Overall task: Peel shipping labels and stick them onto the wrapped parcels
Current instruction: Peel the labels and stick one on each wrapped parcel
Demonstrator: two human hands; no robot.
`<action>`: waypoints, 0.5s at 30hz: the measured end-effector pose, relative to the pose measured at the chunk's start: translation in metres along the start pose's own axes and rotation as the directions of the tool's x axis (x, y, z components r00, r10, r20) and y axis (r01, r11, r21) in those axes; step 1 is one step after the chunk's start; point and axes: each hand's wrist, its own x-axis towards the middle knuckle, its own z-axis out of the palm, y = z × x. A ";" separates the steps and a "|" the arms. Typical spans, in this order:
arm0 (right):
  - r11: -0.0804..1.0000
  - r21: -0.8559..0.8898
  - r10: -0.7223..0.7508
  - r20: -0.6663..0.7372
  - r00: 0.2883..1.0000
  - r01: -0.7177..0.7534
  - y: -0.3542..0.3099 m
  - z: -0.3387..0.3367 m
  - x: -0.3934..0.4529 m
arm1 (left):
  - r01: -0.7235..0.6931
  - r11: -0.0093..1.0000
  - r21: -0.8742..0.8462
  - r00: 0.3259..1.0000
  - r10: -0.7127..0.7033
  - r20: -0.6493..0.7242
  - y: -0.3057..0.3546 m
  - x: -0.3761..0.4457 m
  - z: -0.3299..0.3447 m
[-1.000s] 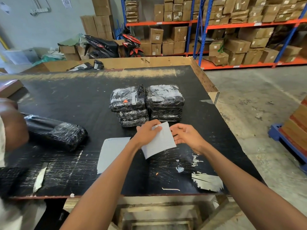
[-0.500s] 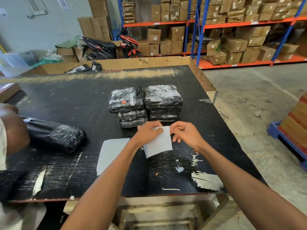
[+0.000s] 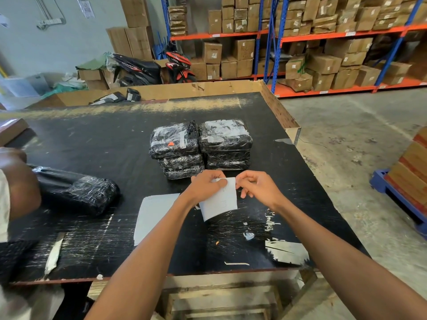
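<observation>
label sheet (image 3: 219, 200) held above black table (image 3: 115, 144), just in front of stacked parcels (image 3: 199, 146).
top edge pinched by left hand (image 3: 204, 187) & right hand (image 3: 256, 187), fingers closed on it; 2nd sheet (image 3: 153, 215) lies flat beside.

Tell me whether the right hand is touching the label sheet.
Touching. The head view shows the right hand pinching the top corner of the label sheet.

Print on the label (image 3: 219, 202) is too faint to read.
</observation>
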 end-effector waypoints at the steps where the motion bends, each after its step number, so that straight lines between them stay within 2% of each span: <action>1: 1.000 -0.013 -0.007 -0.002 1.000 0.007 0.000 0.000 0.000 | -0.001 1.000 -0.004 1.000 0.001 -0.001 0.001 0.000 0.000; 15: 0.998 -0.026 -0.050 0.003 0.999 0.050 -0.004 0.002 -0.001 | -0.018 0.999 0.030 0.999 0.019 -0.029 0.000 -0.001 -0.002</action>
